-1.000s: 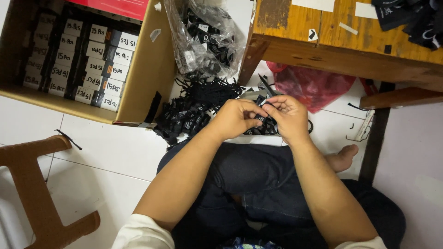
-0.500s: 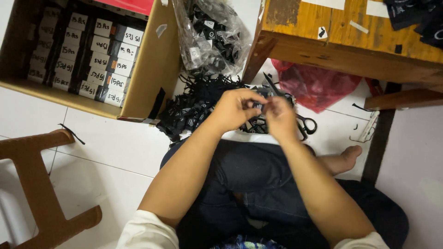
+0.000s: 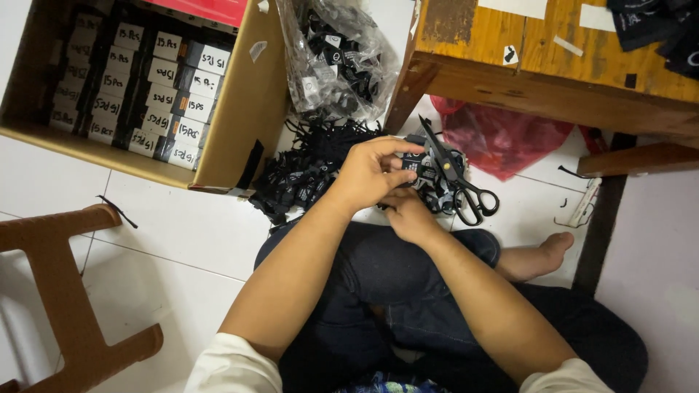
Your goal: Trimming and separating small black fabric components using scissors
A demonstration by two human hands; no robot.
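Left hand (image 3: 371, 175) on black labels (image 3: 429, 178)

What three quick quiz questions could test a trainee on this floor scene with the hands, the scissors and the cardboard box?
1. True or false: the scissors lie on the wooden table.
2. Which hand is on top: A left hand, B right hand?
3. What fills the cardboard box?

Key
1. False; they lie on the floor by the pile of small black pieces.
2. A.
3. Rows of dark bundles with white labels.
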